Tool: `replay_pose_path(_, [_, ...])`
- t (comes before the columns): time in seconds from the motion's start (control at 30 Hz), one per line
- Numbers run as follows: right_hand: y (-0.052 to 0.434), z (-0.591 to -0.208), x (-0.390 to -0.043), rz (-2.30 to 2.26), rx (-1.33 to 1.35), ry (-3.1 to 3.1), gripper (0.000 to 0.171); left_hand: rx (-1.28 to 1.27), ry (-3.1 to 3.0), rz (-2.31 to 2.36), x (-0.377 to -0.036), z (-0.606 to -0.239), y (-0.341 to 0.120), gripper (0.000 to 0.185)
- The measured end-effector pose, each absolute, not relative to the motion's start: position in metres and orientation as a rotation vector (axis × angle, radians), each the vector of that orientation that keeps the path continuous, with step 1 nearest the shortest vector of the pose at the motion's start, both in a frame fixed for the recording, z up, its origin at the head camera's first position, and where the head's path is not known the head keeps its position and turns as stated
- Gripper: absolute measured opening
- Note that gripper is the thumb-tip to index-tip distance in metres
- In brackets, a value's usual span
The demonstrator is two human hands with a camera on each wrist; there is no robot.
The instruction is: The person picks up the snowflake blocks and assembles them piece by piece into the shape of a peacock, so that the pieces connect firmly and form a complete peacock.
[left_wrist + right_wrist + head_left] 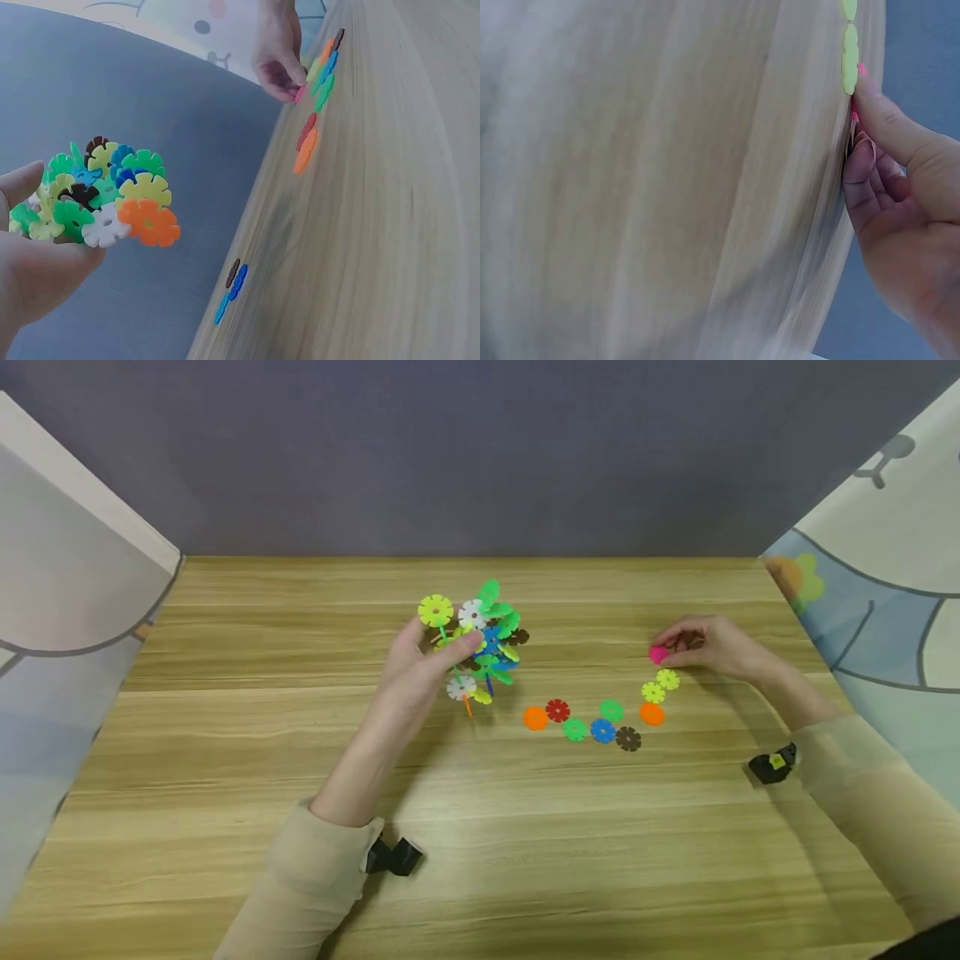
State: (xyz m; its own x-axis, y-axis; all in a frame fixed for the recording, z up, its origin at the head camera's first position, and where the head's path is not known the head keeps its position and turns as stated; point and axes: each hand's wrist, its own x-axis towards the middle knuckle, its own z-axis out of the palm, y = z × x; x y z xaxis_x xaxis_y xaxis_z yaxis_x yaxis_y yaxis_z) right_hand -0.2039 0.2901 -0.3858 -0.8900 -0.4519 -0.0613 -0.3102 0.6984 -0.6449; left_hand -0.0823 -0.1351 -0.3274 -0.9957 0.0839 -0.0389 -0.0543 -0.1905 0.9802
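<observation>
Wood-grain table (pixel 480 860) set against a grey wall, with patterned panels standing at its left and right edges. Near the middle, toward the far edge, the left hand (pixel 420 664) grips a cluster (pixel 480 639) of interlocked plastic discs in green, yellow, white, blue, brown and orange, lifted off the wood; in the left wrist view the cluster (pixel 101 199) sits between thumb and curled fingers. Toward the right edge, the right hand (pixel 708 647) pinches a pink disc (pixel 658 653) at the tabletop, fingertips closed on it; the right wrist view shows only a sliver of pink disc (pixel 855 112) between the fingers. Just beside it, two yellow discs (pixel 660 685) head a curved row of loose discs (pixel 600 722) lying flat: orange, green, brown, blue, green, red, orange, trailing back toward the table's centre. The row lies between the two hands, well apart from the cluster. Both forearms wear beige sleeves, each with a small black camera mount (pixel 393 856) at the wrist. Nothing lies between either hand and its piece.
</observation>
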Motion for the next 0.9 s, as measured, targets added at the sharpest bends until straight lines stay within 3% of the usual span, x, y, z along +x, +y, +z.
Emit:
replay_pose_path(0.23, [0.28, -0.382, -0.202, -0.979, -0.543, 2.716, 0.02, 0.053, 2.018, 2.316, -0.082, -0.329, -0.134, 0.037])
replay_pose_path(0.4, [0.261, -0.37, -0.195, -1.25, -0.62, 2.626, 0.025, 0.057, 2.111, 2.242, -0.082, -0.33, -0.134, 0.034])
replay_pose_path(0.7, [0.18, -0.325, -0.16, -1.628, -0.693, 2.527, 0.041, 0.167, 2.417, 2.017, -0.078, -0.33, -0.131, 0.026])
replay_pose_path(0.9, [0.128, -0.306, -0.135, -1.715, -0.957, 2.548, 0.04, 0.353, 2.748, 1.85, -0.077, -0.331, -0.125, 0.019])
